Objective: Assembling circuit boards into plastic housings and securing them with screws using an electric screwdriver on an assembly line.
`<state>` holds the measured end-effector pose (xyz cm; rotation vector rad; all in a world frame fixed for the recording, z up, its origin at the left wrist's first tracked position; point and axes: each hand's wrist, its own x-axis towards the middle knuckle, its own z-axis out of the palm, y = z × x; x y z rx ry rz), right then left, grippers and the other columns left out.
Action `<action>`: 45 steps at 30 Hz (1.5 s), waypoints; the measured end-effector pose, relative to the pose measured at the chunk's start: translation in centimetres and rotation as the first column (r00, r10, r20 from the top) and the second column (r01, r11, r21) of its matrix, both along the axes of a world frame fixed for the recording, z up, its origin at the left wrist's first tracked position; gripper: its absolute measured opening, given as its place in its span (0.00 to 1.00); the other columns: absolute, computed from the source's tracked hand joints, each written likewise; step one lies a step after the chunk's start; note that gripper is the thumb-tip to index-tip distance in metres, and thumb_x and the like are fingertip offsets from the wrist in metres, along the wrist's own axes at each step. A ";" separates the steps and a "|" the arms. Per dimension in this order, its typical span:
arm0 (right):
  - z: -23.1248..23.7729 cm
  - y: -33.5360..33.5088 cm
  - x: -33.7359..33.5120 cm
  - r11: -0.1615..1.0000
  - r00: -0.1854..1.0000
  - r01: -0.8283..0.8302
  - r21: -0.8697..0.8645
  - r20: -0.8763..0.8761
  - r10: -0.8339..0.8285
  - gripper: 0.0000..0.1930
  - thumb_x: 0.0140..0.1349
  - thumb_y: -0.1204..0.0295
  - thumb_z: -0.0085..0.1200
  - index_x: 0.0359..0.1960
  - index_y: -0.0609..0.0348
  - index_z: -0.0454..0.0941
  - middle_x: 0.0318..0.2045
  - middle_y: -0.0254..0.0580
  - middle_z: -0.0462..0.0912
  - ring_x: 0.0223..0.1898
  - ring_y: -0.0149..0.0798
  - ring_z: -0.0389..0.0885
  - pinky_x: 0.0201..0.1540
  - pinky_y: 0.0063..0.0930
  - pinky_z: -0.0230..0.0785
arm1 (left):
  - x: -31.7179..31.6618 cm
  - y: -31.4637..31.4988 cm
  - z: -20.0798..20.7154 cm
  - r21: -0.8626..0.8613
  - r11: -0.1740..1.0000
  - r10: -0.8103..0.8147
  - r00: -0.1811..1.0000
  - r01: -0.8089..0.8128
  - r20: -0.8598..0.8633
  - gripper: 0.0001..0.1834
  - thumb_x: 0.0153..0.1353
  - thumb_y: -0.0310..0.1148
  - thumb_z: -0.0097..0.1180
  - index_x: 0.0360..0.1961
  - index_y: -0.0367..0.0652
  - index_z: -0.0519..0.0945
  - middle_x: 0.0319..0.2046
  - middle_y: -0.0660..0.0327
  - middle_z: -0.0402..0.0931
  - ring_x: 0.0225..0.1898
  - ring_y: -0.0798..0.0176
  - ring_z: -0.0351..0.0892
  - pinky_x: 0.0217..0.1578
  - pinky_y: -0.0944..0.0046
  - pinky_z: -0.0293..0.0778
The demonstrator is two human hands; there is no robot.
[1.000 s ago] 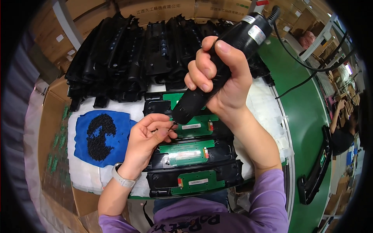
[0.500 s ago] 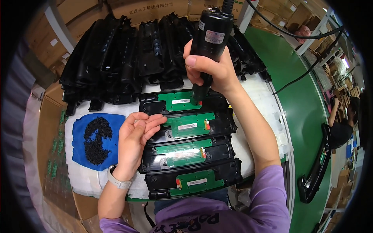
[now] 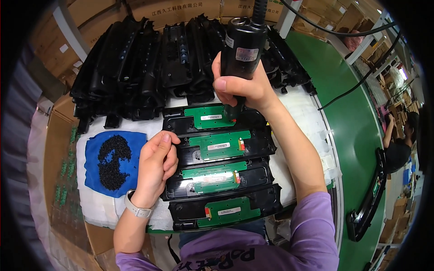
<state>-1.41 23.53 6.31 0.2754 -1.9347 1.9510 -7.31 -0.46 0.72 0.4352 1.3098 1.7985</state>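
My right hand (image 3: 255, 88) is wrapped round a black electric screwdriver (image 3: 239, 63), held upright. Its lower end reaches the right part of the green circuit board (image 3: 199, 115) on the farthest black panel (image 3: 174, 124); the hand hides part of the tool. Over the left ends of the panels, my left hand (image 3: 156, 160) has its fingers curled, thumb against forefinger; anything between them is too small to make out. Three more black panels with green boards (image 3: 228, 140) lie nearer me in a row. Left of this hand, small black screws (image 3: 113, 176) lie heaped on a blue cloth (image 3: 92, 167).
Black plastic housings (image 3: 122, 67) are stacked along the back, before cardboard boxes (image 3: 176, 11). A white sheet (image 3: 289, 122) covers the table. Dark cables (image 3: 348, 34) hang at the right. Another person (image 3: 400, 144) is at the far right, beyond a long black part (image 3: 366, 203).
My left hand's stretched fingers have curled in and drawn slightly left, off the boards. The screwdriver's upper end has tilted a little left, its lower end still at the farthest board.
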 end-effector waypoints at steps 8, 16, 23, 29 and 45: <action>-0.1 -0.9 0.3 0.998 0.998 0.032 0.062 -0.051 -0.028 0.09 0.48 0.74 0.59 0.23 0.63 0.71 0.11 0.36 0.70 0.10 0.28 0.67 0.14 0.20 0.57 | 0.3 -0.1 -0.3 0.083 0.997 -0.011 0.997 0.005 0.072 0.07 0.66 0.29 0.41 0.36 0.38 0.70 0.15 0.69 0.58 0.15 0.76 0.54 0.17 0.77 0.50; 2.0 -2.8 1.9 0.929 0.950 -0.231 -0.290 -0.275 0.150 0.13 0.57 0.64 0.48 0.37 0.59 0.67 0.14 0.32 0.64 0.11 0.28 0.63 0.20 0.27 0.63 | 0.8 0.1 -0.4 0.102 0.995 -0.023 0.996 0.013 0.090 0.05 0.62 0.24 0.50 0.39 0.37 0.72 0.28 0.59 0.76 0.25 0.70 0.72 0.27 0.74 0.68; 2.2 -4.1 2.2 0.843 0.919 -0.303 -0.444 -0.371 0.135 0.13 0.60 0.60 0.45 0.38 0.57 0.69 0.16 0.30 0.67 0.12 0.28 0.64 0.24 0.28 0.65 | 1.1 -0.1 -0.5 0.098 0.988 -0.116 0.993 0.117 -0.011 0.08 0.62 0.25 0.52 0.42 0.34 0.74 0.34 0.53 0.80 0.33 0.65 0.81 0.35 0.70 0.76; 2.0 -4.6 2.4 0.861 0.943 -0.247 -0.445 -0.316 0.107 0.13 0.60 0.60 0.44 0.39 0.57 0.68 0.15 0.31 0.66 0.12 0.28 0.64 0.24 0.28 0.64 | 1.1 0.0 -0.8 0.123 0.987 -0.101 0.994 0.105 -0.044 0.08 0.59 0.22 0.55 0.40 0.34 0.75 0.34 0.52 0.80 0.34 0.64 0.81 0.35 0.70 0.77; 2.4 -2.0 1.4 0.940 0.974 0.063 -0.334 -0.183 -0.130 0.10 0.58 0.65 0.48 0.34 0.60 0.69 0.13 0.32 0.64 0.11 0.29 0.63 0.20 0.28 0.61 | 1.7 0.7 -0.5 0.064 0.994 0.093 0.993 -0.088 -0.072 0.13 0.66 0.33 0.47 0.46 0.35 0.69 0.46 0.50 0.75 0.45 0.62 0.77 0.47 0.69 0.72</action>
